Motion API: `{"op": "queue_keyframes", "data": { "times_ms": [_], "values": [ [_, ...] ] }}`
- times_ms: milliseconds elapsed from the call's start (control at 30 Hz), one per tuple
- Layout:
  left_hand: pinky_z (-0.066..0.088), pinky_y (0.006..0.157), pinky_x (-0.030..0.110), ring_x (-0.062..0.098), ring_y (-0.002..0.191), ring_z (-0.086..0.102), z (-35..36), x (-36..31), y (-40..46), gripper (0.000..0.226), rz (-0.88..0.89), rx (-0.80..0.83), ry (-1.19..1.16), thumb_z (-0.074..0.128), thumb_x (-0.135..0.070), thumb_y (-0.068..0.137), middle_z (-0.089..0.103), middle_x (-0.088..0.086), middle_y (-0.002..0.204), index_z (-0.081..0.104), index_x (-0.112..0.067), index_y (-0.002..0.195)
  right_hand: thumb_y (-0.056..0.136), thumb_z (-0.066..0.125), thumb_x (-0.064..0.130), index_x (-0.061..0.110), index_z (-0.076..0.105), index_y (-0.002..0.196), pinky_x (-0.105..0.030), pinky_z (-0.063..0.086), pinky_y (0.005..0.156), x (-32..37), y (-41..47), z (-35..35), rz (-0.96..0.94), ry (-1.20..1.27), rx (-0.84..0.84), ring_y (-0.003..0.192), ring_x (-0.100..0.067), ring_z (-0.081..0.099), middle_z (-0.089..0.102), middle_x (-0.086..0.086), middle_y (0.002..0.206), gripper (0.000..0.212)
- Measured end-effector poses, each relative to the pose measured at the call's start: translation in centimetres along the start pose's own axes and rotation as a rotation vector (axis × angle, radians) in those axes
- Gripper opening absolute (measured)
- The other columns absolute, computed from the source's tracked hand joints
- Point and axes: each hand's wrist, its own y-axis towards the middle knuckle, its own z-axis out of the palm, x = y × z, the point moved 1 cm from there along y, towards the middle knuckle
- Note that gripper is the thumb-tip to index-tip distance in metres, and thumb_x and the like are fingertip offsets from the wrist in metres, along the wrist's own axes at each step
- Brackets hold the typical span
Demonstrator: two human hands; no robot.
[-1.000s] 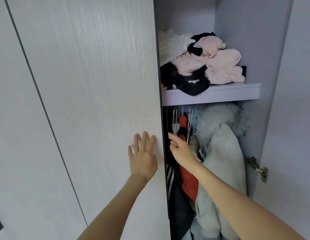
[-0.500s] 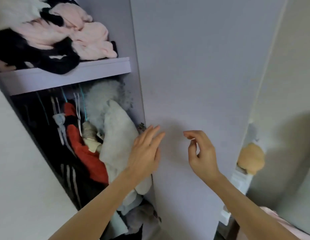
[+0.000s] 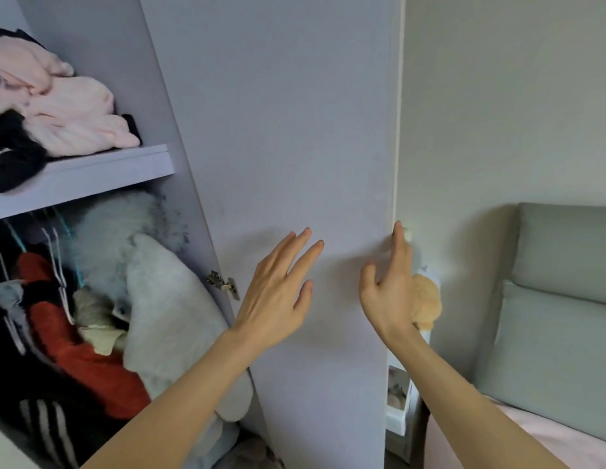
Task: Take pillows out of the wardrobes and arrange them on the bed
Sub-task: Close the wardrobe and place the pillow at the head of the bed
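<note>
The wardrobe [image 3: 102,96] is standing open on your left. Its shelf [image 3: 88,177] is holding a heap of pink clothes [image 3: 61,110] over black clothes [image 3: 14,154]. Below the shelf, garments are hanging packed together: a red one [image 3: 82,353], a dark one with white stripes [image 3: 48,431], and a pale grey coat [image 3: 173,319] with a fluffy white collar [image 3: 115,228]. No pillow is showing among them from this angle.

You are holding your left hand [image 3: 278,292] flat and spread against the inner face of the open door [image 3: 295,130], fingers apart and gripping nothing. Your right hand [image 3: 391,292] is reaching to the door's free edge; its fingertips [image 3: 398,228] are touching that edge, the thumb is standing apart, and nothing is clamped in it.

Beyond the door, a small orange soft toy [image 3: 426,306] is sitting just behind your right hand. The bed [image 3: 518,434] is lying at the lower right with a grey-green padded headboard [image 3: 562,299] against the wall [image 3: 497,96], well to the right of both hands.
</note>
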Motion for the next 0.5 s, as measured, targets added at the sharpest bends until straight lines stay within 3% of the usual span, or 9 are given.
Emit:
{"op": "queue_keyframes", "data": {
  "times_ms": [100, 167, 267, 400, 500],
  "values": [
    [0.025, 0.108, 0.029, 0.019, 0.138, 0.025, -2.5, -0.5, -1.3, 0.052, 0.103, -0.077, 0.020, 0.042, -0.017, 0.089, 0.029, 0.005, 0.148, 0.030, -0.019, 0.139, 0.084, 0.041, 0.018, 0.005, 0.026, 0.139, -0.012, 0.024, 0.105, 0.7, -2.2, 0.2, -0.126, 0.139, -0.016, 0.128, -0.008, 0.033, 0.034, 0.004, 0.134, 0.059],
    [0.021, 0.109, 0.027, 0.018, 0.138, 0.023, -4.4, -0.4, -2.4, 0.052, 0.121, -0.127, 0.026, 0.040, -0.020, 0.090, 0.026, 0.004, 0.147, 0.026, -0.018, 0.140, 0.086, 0.040, 0.024, 0.012, 0.028, 0.135, -0.012, 0.029, 0.103, 1.5, -4.1, 0.5, -0.205, 0.249, 0.012, 0.121, 0.000, 0.038, 0.038, 0.008, 0.127, 0.053],
    [0.018, 0.112, 0.025, 0.016, 0.138, 0.022, -7.4, 0.5, -4.5, 0.051, 0.097, -0.183, 0.045, 0.036, -0.027, 0.094, 0.024, 0.005, 0.147, 0.022, -0.016, 0.141, 0.091, 0.040, 0.028, 0.022, 0.030, 0.129, -0.023, 0.037, 0.098, 3.8, -6.6, 1.7, -0.365, 0.382, 0.116, 0.114, 0.000, 0.042, 0.040, 0.013, 0.125, 0.040],
    [0.021, 0.115, 0.029, 0.020, 0.137, 0.025, -11.6, 1.6, -8.4, 0.049, 0.061, -0.246, 0.072, 0.027, -0.034, 0.097, 0.026, 0.008, 0.146, 0.022, -0.009, 0.140, 0.096, 0.032, 0.033, 0.002, 0.034, 0.125, -0.031, 0.035, 0.101, 8.2, -9.8, 5.0, -0.611, 0.486, 0.307, 0.119, -0.018, 0.041, 0.043, -0.017, 0.124, 0.042],
    [0.024, 0.115, 0.037, 0.025, 0.136, 0.028, -14.3, 2.3, -11.6, 0.051, -0.042, -0.278, 0.053, 0.026, -0.034, 0.098, 0.030, 0.013, 0.146, 0.020, -0.006, 0.140, 0.095, 0.033, 0.031, 0.007, 0.037, 0.128, -0.032, 0.034, 0.105, 11.5, -12.1, 8.1, -0.696, 0.511, 0.441, 0.124, -0.020, 0.036, 0.038, -0.018, 0.129, 0.041]
  ]
}}
